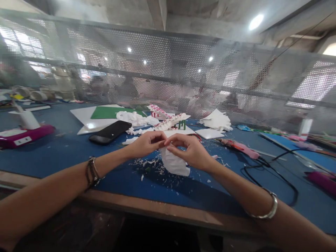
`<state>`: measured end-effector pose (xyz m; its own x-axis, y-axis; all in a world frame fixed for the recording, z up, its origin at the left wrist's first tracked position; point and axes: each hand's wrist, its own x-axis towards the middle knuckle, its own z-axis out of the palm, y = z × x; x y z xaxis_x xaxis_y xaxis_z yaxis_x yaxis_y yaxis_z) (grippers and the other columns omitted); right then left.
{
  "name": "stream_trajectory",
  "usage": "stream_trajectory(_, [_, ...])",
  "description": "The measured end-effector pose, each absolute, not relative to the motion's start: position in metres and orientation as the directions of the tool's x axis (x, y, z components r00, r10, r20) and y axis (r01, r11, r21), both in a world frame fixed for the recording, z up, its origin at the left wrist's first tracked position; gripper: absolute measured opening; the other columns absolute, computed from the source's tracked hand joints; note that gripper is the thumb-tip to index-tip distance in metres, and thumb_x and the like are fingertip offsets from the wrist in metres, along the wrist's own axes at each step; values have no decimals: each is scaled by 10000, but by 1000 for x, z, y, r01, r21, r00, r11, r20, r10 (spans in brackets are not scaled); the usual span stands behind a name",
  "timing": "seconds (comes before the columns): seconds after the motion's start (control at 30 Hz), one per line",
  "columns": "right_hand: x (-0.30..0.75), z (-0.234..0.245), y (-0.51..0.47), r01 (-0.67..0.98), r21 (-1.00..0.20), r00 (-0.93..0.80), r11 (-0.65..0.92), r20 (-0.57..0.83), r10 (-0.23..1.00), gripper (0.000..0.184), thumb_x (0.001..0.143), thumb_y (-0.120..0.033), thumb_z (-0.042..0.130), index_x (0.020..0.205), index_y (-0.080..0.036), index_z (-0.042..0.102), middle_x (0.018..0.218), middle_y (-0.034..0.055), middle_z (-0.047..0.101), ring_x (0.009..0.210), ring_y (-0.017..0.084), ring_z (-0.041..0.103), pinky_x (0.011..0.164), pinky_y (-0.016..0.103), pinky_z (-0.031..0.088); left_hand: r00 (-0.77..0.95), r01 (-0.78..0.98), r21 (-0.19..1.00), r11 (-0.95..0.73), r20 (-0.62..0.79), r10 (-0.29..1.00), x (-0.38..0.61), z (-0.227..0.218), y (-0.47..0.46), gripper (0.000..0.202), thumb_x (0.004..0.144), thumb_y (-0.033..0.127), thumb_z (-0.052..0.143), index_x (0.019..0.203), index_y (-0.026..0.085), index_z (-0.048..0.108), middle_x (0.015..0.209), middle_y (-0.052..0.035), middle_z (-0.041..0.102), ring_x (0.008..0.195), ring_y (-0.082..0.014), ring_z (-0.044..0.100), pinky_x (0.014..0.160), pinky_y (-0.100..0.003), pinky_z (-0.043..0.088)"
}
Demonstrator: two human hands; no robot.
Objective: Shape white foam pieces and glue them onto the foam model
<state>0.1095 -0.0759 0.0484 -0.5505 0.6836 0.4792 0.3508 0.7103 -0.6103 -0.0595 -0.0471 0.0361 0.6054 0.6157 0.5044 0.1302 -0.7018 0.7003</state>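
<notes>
My left hand (148, 144) and my right hand (191, 149) meet above the middle of the blue tabletop, thumbs and fingers pinched together at the tips. Between them a limp white sheet (174, 163), paper or cloth, hangs down to the table; both hands grip its upper edge. Whether the fingertips also hold something smaller is hidden. White scraps (149, 164) lie scattered beneath. Just behind the hands, rows of small white and pink pieces (169, 122) rest on a board with green and red pegs.
A black phone-shaped object (110, 132) lies left, near crumpled white paper (135, 119) and a green sheet (106, 112). To the right are a pink corded tool (243, 148), its black cable (282, 175) and a white sheet stack (216, 120). A perforated metal screen (168, 70) stands behind.
</notes>
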Motion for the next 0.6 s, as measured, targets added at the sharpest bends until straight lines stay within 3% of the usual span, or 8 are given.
stream_trajectory(0.23, [111, 49, -74, 385, -599, -498, 702, 506, 705, 93, 729, -236, 532, 784, -165, 556, 753, 20, 638, 722, 107, 609, 666, 223, 458, 602, 148, 760, -633, 438, 667, -59, 37, -45, 168, 731, 286, 458, 683, 137, 519, 559, 38, 425, 506, -65, 357, 469, -183, 283])
stream_trajectory(0.6, [112, 42, -71, 470, -439, -477, 766, 603, 639, 125, 728, -254, 541, 830, -187, 568, 769, 3, 640, 708, 98, 593, 670, 208, 460, 570, 118, 841, -528, 379, 730, -59, 35, -42, 164, 708, 289, 505, 667, 137, 551, 571, 33, 476, 544, -66, 400, 519, -187, 297])
